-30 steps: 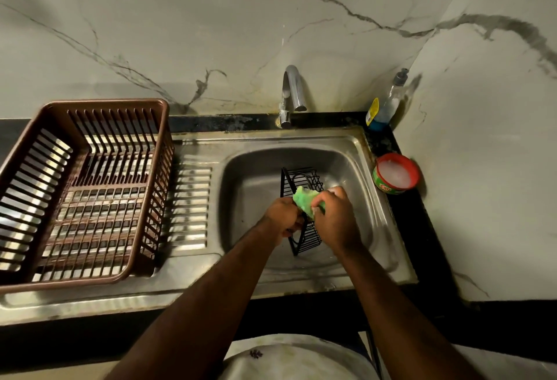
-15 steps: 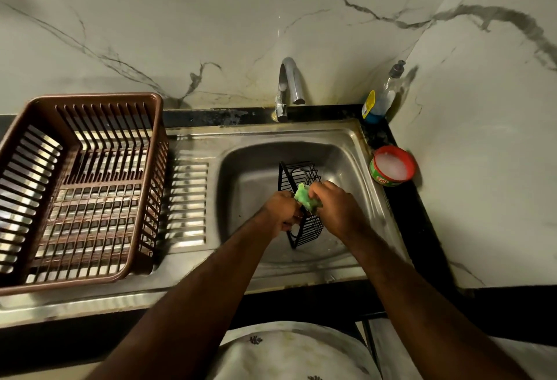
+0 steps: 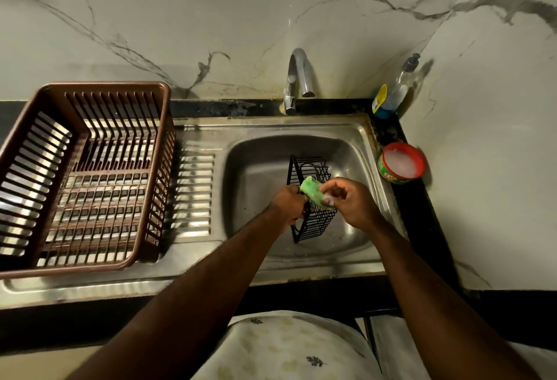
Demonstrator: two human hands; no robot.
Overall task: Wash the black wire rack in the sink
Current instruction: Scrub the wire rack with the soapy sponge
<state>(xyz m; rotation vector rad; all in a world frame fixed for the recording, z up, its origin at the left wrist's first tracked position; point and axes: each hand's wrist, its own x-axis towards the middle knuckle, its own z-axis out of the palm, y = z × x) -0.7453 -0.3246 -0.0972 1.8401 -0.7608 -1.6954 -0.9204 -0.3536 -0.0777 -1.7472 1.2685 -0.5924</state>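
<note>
Left hand (image 3: 289, 202) gripped the black wire rack (image 3: 320, 220); right hand (image 3: 354, 204) seemingly pinched a foamy green sponge (image 3: 312, 189); soap-slick wires could slip.

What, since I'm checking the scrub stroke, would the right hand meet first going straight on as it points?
Probably the black wire rack, then the left hand gripping it; the right hand pinches the green sponge. Depth is unclear.

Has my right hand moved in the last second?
Yes. The right hand has slid right along the black wire rack, toward the red tub, uncovering most of the green sponge.
</note>
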